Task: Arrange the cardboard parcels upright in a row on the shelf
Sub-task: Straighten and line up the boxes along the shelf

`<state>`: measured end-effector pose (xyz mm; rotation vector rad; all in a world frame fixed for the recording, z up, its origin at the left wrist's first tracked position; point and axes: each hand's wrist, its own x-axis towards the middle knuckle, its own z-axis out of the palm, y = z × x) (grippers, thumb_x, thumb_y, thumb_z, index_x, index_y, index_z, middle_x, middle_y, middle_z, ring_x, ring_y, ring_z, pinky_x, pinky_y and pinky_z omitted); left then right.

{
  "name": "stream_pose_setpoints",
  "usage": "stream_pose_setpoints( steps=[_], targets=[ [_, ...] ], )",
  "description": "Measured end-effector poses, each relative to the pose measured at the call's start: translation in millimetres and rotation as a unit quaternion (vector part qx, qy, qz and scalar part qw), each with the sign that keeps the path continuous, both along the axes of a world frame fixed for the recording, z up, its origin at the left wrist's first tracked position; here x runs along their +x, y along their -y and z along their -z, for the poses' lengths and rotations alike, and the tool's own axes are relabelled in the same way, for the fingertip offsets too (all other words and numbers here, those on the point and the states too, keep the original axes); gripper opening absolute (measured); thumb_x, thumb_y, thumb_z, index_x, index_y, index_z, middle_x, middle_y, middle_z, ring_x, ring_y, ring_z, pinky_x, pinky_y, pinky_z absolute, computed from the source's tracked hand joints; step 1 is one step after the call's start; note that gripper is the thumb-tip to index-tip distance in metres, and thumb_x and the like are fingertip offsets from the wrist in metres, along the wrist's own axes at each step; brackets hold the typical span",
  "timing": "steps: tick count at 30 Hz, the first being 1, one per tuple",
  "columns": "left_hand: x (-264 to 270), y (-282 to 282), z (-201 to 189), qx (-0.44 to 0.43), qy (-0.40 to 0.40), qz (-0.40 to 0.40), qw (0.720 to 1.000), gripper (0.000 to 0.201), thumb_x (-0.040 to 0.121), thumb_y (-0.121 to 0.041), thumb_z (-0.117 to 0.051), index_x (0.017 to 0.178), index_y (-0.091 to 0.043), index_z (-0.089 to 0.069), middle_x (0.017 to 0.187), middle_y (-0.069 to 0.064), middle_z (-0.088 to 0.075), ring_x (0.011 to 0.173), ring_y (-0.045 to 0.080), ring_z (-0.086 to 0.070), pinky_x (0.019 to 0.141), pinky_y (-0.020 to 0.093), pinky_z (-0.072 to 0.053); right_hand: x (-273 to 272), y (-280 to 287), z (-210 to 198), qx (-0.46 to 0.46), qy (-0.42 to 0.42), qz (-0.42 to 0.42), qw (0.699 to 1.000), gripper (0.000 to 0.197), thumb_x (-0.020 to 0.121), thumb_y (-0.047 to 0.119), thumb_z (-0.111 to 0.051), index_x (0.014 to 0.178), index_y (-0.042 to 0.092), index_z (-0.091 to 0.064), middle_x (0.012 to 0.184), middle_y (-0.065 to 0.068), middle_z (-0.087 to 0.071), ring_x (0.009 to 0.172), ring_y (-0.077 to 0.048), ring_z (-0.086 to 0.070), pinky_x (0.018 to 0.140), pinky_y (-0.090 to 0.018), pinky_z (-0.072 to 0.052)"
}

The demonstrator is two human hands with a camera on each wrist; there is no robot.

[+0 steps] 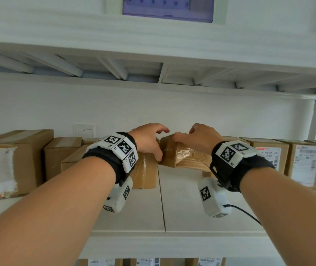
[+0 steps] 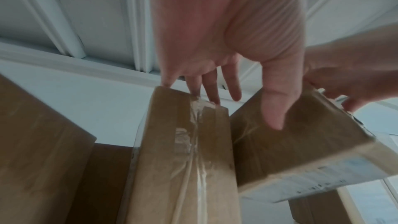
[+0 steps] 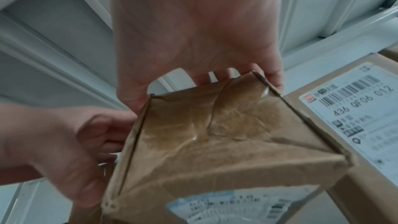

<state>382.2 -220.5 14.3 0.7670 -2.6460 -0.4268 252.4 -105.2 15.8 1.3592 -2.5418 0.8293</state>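
Presently the step in hand appears to be setting one crumpled, tape-wrapped brown cardboard parcel (image 1: 184, 156) upright into the row on the white shelf (image 1: 182, 204). It hangs tilted above the gap, beside a standing taped brown parcel (image 1: 145, 173). The right hand (image 1: 197, 139) grips its top edge, fingers curled over. The left hand (image 1: 147, 141), fingers extended, steadies it and touches the neighbour. Next move, by judgement: rotate and lower into the gap.
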Motion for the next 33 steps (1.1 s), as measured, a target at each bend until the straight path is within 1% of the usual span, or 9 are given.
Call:
stream_pose_setpoints(
  steps=[4,7,10,13,17,20,22,27,33],
  targets=[
    [-7.3,-13.5,-2.5,0.000,0.015,0.041,0.999,0.118,0.061,-0.023,-0.089,0.153,-0.034,-0.015,0.154,-0.005,-0.031,0.138,0.019,-0.036,0.102,0.026,-0.036,-1.3,-3.8,-7.7,-0.029,0.017,-0.004,0.999,0.059,0.076,0.070,-0.051,0.100,0.016,-0.056,0.097,-0.003,-0.063,0.087,-0.021,-0.059,0.069,-0.032,-0.044],
    [-12.3,-21.8,-1.4,0.001,0.000,0.062,0.998,0.118,0.061,-0.025,-0.090,0.152,-0.030,-0.016,0.150,-0.005,-0.037,0.132,0.014,-0.040,0.100,0.020,-0.034,-4.7,-8.0,-12.6,-0.048,0.026,-0.003,0.998,0.061,0.073,0.072,-0.051,0.097,0.016,-0.058,0.089,0.000,-0.064,0.081,-0.019,-0.060,0.070,-0.032,-0.047],
    [-16.4,-27.5,0.0,-0.001,-0.033,0.067,0.997,0.111,0.061,-0.026,-0.090,0.147,-0.028,-0.019,0.140,-0.005,-0.043,0.115,0.011,-0.044,0.097,0.024,-0.041,-8.6,-12.9,-16.9,-0.061,0.044,-0.011,0.997,0.064,0.074,0.075,-0.049,0.096,0.016,-0.057,0.079,0.004,-0.060,0.071,-0.012,-0.056,0.067,-0.031,-0.046],
    [-19.6,-30.3,-2.0,-0.010,-0.049,0.053,0.997,0.106,0.060,-0.026,-0.088,0.143,-0.028,-0.022,0.134,-0.004,-0.046,0.114,0.016,-0.049,0.097,0.033,-0.047,-10.9,-15.2,-18.7,-0.070,0.031,-0.020,0.997,0.068,0.077,0.078,-0.044,0.101,0.015,-0.056,0.091,-0.001,-0.061,0.077,-0.016,-0.059,0.074,-0.032,-0.047],
    [-19.4,-22.5,-7.4,0.014,-0.074,0.017,0.997,0.095,0.061,-0.028,-0.086,0.137,-0.024,-0.030,0.129,-0.002,-0.051,0.113,0.020,-0.053,0.094,0.039,-0.051,-16.6,-17.9,-18.5,-0.103,0.051,-0.045,0.992,0.073,0.081,0.073,-0.047,0.127,0.016,-0.052,0.113,-0.004,-0.059,0.098,-0.023,-0.060,0.085,-0.036,-0.051],
    [-19.5,-16.5,-8.7,0.041,-0.094,0.007,0.995,0.089,0.065,-0.026,-0.083,0.137,-0.025,-0.030,0.125,-0.003,-0.051,0.106,0.018,-0.055,0.088,0.034,-0.050,-21.1,-19.2,-17.9,-0.127,0.086,-0.085,0.984,0.074,0.082,0.067,-0.053,0.139,0.021,-0.043,0.135,-0.007,-0.053,0.113,-0.025,-0.058,0.096,-0.041,-0.050],
    [-21.1,-15.5,-8.1,0.054,-0.107,0.013,0.993,0.093,0.070,-0.022,-0.081,0.142,-0.029,-0.023,0.121,-0.003,-0.047,0.105,0.018,-0.053,0.084,0.030,-0.047,-23.2,-19.1,-18.3,-0.134,0.090,-0.103,0.981,0.069,0.084,0.059,-0.057,0.141,0.022,-0.041,0.142,-0.007,-0.047,0.120,-0.025,-0.055,0.099,-0.041,-0.048],
    [-32.1,-10.0,-7.8,0.043,-0.093,0.008,0.995,0.090,0.069,-0.029,-0.081,0.142,-0.030,-0.030,0.128,-0.003,-0.050,0.110,0.017,-0.052,0.088,0.029,-0.046,-31.7,-16.0,-19.9,-0.151,0.102,-0.127,0.975,0.051,0.084,0.029,-0.063,0.133,0.023,-0.049,0.137,-0.004,-0.049,0.114,-0.022,-0.056,0.095,-0.038,-0.051],
    [-50.5,-8.6,-14.5,0.018,-0.025,-0.031,0.999,0.088,0.068,-0.043,-0.080,0.141,-0.024,-0.036,0.132,-0.003,-0.051,0.110,0.016,-0.050,0.089,0.030,-0.044,-46.6,-12.0,-13.9,-0.128,0.114,-0.141,0.975,0.046,0.082,0.014,-0.062,0.127,0.020,-0.054,0.130,-0.004,-0.052,0.106,-0.024,-0.061,0.092,-0.040,-0.054]
  ],
)
